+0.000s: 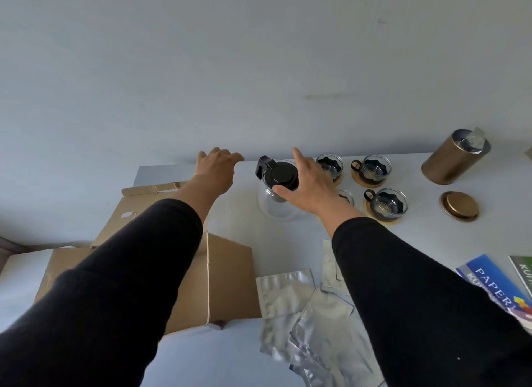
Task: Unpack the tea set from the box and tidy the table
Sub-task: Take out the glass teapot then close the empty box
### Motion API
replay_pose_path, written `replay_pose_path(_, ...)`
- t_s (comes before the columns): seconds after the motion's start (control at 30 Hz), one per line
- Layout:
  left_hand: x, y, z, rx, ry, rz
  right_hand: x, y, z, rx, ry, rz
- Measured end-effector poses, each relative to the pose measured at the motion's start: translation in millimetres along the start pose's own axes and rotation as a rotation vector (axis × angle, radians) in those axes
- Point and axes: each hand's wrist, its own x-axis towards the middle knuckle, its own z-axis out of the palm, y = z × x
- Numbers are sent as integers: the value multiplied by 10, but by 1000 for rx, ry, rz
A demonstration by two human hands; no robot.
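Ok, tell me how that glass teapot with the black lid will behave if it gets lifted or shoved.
The teapot looks like thin clear glass, so it is probably fragile and light when empty. Its rounded smooth body may be slippery; the black handle looks the safer hold. The right hand hangs open beside the lid, and the cups stand close, so a shove could knock glass on glass.

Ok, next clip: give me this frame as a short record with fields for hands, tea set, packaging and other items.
left hand: left hand open, above the table's far edge, holding nothing
right hand: right hand open, at the glass teapot
tea set: teapot and glass cups on the table
packaging: cardboard box, foil pouches
other: gold canister, its lid beside it
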Motion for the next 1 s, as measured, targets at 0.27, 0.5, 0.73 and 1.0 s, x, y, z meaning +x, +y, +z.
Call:
replay_pose_path(0.27, -961, -535, -243, -7, 80, -27, -796, -770, 150, -40, 1, 85)
replay_pose_path(0.5, -2247, -1267, -95, -110, 133, -260, -1673, -1558, 632, -61, -178, 201)
replay_pose_path(0.73, -2941, -1655, 193, -290, 66, -549, -2138, -1881, 920, -82, -98, 409)
replay_pose_path(1.0, -3095, -1601, 277, -587, 118, -485, -2237, -1994, 963, 231, -65, 470)
